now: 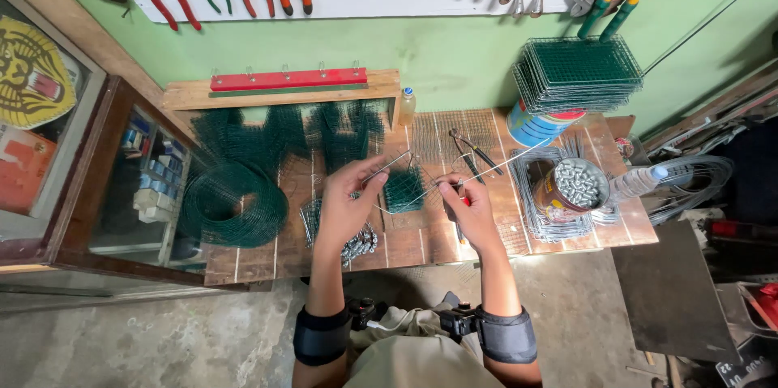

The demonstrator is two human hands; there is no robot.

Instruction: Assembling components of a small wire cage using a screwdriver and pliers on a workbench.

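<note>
Your wooden workbench (421, 244) stands against the green wall and carries everything; at its left end you have a roll of green wire mesh (232, 203), with cut green mesh pieces (284, 135) spread behind it below a wooden shelf with a red strip (284, 84); near the front edge lies a heap of small metal clips (356, 244); a small green mesh panel (403, 190) sits at the middle; behind it rest pliers (472, 150) on bare wire grid; to your right stands an open tin of metal pieces (571, 187) on stacked wire frames (541, 222); a blue-and-white can (531, 128) bears a stack of green mesh panels (577, 73); a plastic bottle (636, 183) lies at the right edge.
</note>
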